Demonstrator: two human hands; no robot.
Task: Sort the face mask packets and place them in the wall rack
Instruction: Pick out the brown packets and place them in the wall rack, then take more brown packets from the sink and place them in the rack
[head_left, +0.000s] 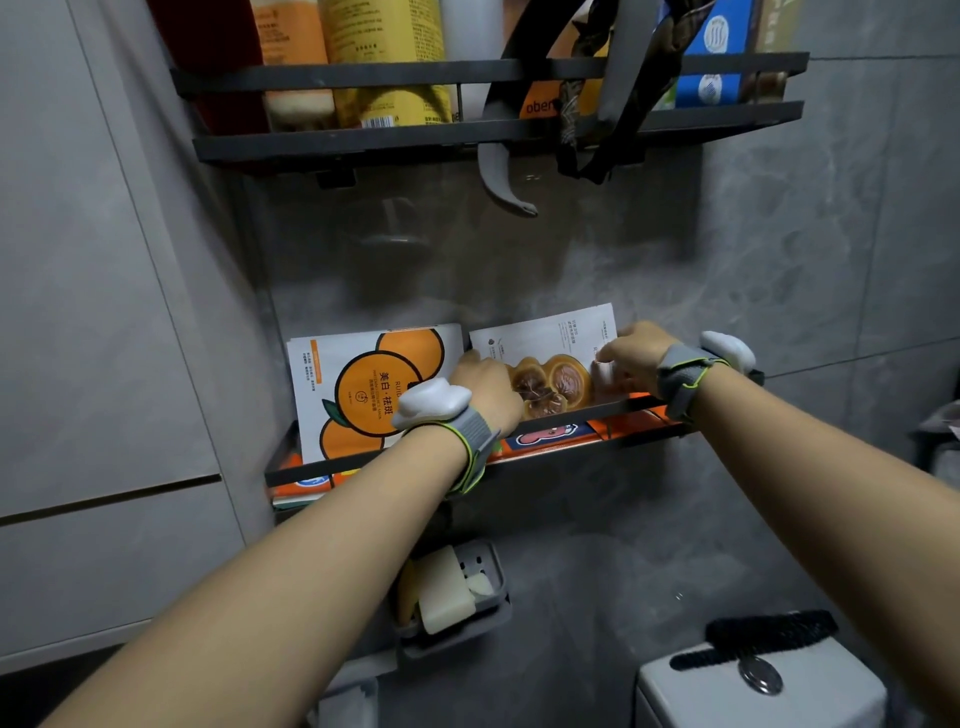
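A dark metal wall rack (561, 418) holds face mask packets that stand on edge against the grey wall. On the left stands a white packet printed with oranges (358, 384). To its right is a white packet with brown slices (550, 358). My left hand (485, 387) grips that packet's left edge, and my right hand (631, 353) pinches its right edge, both inside the rack. More orange packets (550, 439) lie flat on the rack's floor, partly hidden by the front rail.
An upper rack (467, 130) above holds bottles, a blue box and hanging headbands. Below the lower rack is a grey soap dish (457, 613) with soap. A white toilet tank (758, 686) stands at lower right, a pale cabinet at left.
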